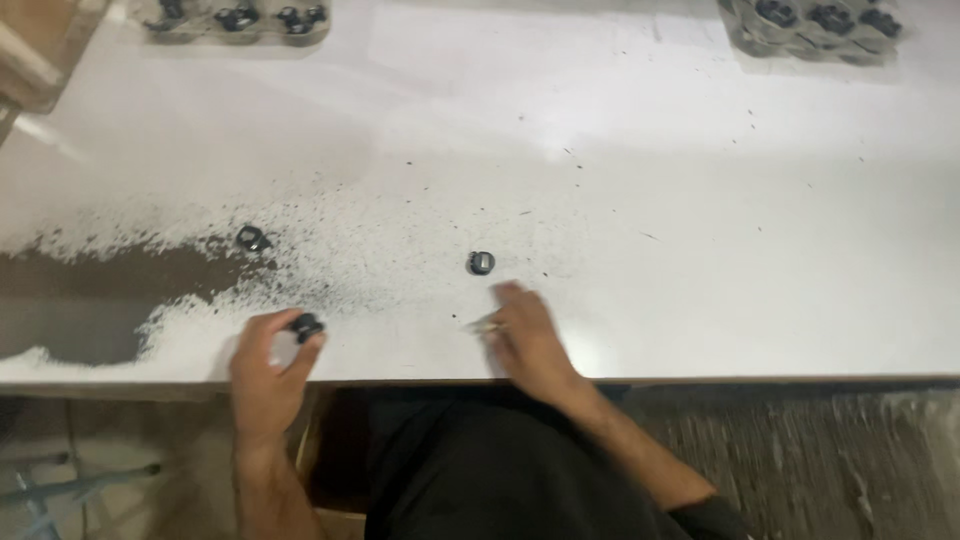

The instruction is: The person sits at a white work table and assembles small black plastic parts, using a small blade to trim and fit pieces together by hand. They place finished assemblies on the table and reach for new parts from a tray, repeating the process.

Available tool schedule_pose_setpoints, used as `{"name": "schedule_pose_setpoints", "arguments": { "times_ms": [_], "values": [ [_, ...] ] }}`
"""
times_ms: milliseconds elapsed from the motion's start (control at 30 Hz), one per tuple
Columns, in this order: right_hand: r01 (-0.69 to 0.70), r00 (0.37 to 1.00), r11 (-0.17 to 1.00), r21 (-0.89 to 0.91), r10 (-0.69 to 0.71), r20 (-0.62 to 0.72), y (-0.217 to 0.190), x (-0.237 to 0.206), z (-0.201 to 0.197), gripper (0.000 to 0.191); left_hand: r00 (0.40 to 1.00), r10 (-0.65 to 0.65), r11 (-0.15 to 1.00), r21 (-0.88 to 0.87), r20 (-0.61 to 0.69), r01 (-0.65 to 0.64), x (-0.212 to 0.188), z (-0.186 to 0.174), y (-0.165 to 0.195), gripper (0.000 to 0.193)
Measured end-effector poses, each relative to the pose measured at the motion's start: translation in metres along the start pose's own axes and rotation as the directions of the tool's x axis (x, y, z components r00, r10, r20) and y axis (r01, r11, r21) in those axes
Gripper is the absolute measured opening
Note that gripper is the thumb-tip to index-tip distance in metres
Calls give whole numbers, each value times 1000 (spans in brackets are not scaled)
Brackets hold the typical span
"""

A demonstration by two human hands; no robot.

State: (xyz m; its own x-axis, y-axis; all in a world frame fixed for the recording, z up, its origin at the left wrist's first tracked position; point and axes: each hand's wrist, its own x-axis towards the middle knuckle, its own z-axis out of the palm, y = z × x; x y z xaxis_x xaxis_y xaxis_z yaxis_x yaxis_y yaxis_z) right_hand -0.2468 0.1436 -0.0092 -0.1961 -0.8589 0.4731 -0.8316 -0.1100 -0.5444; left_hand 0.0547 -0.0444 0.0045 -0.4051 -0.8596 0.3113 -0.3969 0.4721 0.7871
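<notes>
- Near the table's front edge, your left hand (268, 372) pinches a small black rounded plastic part (306, 325) between thumb and fingertips; it looks light, stiff and a bit slick, so grip its sides.
- Your right hand (525, 340) lies curled around a thin pale stick-like tool (482, 324).
- Two matching black parts (481, 262) (251, 238) sit beyond on the dusty white table (700, 250).
- Trays of parts (815, 28) sit far back.

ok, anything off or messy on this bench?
Yes. The white table is worn to a dark patch at its left front edge, with black specks scattered outward from it. Two small black parts lie loose among the specks, outside the trays at the back. The left hand holds a third part.
</notes>
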Motion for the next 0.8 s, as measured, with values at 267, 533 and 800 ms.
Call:
{"name": "schedule_pose_setpoints", "arguments": {
  "times_ms": [267, 533, 800],
  "values": [
    [32, 806, 607, 794, -486, 339, -48, -2, 19, 11, 931, 44, 925, -337, -363, -175, -23, -70, -41, 40],
    [-327, 934, 861, 390, 357, -3, 39, -28, -55, 15, 930, 355, 934, -3, 93, -356, -13, 69, 27, 36],
    [-465, 846, 823, 326, 521, -109, 48, -42, -57, 23, 707, 478, 861, -120, 522, -494, 4, 154, 110, 36]
  ]
}}
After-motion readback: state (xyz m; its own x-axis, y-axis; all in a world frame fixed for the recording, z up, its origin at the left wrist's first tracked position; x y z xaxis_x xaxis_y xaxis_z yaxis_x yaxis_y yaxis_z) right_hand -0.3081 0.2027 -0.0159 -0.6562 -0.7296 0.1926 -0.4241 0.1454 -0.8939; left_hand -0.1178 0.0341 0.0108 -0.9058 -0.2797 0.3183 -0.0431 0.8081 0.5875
